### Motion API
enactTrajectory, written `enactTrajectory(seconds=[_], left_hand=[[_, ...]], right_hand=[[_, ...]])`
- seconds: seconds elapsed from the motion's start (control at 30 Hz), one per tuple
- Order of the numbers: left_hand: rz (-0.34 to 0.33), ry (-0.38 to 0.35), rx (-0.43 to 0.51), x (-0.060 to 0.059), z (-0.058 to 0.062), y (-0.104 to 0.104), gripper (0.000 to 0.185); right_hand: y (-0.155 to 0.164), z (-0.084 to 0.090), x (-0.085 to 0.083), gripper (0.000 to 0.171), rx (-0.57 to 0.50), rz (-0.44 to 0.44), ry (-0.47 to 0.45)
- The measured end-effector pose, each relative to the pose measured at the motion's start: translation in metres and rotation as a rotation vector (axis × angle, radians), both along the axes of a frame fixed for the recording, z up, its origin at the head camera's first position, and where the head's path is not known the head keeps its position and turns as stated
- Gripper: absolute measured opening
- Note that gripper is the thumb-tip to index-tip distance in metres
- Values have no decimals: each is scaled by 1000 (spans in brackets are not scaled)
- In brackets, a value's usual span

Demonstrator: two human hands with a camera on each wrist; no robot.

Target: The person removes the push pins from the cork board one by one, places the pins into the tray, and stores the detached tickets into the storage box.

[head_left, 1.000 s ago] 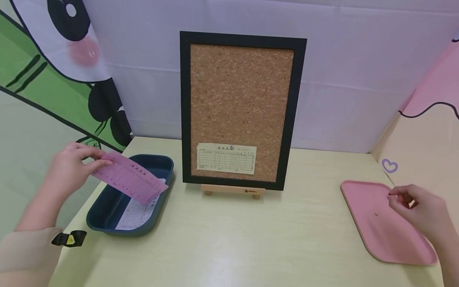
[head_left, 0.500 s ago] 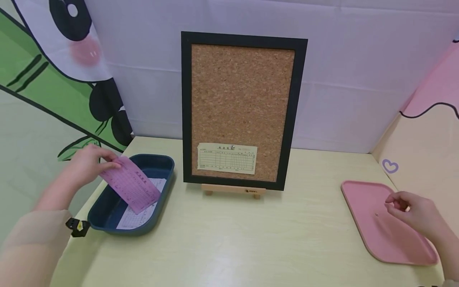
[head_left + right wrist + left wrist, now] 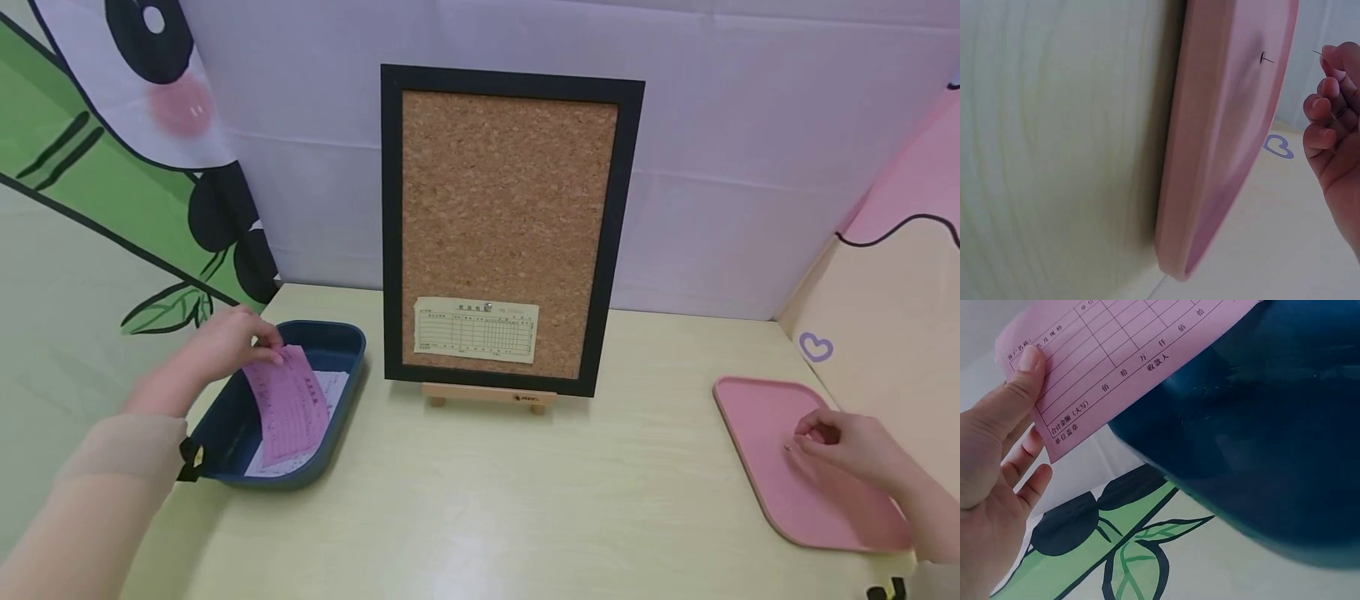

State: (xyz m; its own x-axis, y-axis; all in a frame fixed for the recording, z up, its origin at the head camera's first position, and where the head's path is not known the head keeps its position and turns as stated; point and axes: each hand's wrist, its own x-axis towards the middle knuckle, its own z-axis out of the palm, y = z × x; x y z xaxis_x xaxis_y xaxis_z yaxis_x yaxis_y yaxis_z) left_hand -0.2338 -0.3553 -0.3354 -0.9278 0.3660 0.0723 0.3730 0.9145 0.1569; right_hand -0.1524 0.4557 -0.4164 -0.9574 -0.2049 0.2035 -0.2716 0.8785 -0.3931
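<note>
My left hand (image 3: pixel 236 343) pinches one end of a pink receipt slip (image 3: pixel 292 408) between thumb and fingers. The slip hangs down inside the dark blue bin (image 3: pixel 225 433), over a white printed slip (image 3: pixel 333 385). In the left wrist view the thumb lies on the printed side of the pink paper. Over the pink tray (image 3: pixel 750 417), my right hand (image 3: pixel 855 446) pinches a thumbtack, whose thin point (image 3: pixel 1317 52) sticks out past the fingertips in the right wrist view. Another thumbtack (image 3: pixel 1264 58) lies on the tray, point up.
A black-framed cork board (image 3: pixel 506 208) stands on a small wooden easel (image 3: pixel 487 393) at the back middle. One pale yellow slip (image 3: pixel 475 333) is pinned low on it with a silver tack (image 3: pixel 487 307). A printed cloth (image 3: pixel 712 167) hangs behind the table (image 3: pixel 487 517).
My left hand has moved right and lowered the pink slip into the bin over the white one. My right hand has shifted slightly left and down over the tray.
</note>
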Motion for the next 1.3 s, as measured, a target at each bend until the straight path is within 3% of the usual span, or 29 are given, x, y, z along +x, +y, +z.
enactTrajectory(seconds=[0.33, 0.6, 0.93, 1.13, 1.3], left_hand=[[-93, -33, -51, -9, -10, 10, 16], [-147, -79, -106, -22, -22, 23, 17], [-132, -106, -135, -28, -30, 38, 15], [-79, -138, -76, -24, -31, 38, 34], [-83, -97, -43, -22, -29, 40, 39]], right_hand=[[9, -17, -9, 16, 41, 23, -25], [3, -20, -16, 13, 45, 46, -80], [3, -23, -16, 9, 55, 32, -103], [3, -22, -17, 7, 68, 22, -82], [-1, -16, -14, 10, 55, 20, -76]])
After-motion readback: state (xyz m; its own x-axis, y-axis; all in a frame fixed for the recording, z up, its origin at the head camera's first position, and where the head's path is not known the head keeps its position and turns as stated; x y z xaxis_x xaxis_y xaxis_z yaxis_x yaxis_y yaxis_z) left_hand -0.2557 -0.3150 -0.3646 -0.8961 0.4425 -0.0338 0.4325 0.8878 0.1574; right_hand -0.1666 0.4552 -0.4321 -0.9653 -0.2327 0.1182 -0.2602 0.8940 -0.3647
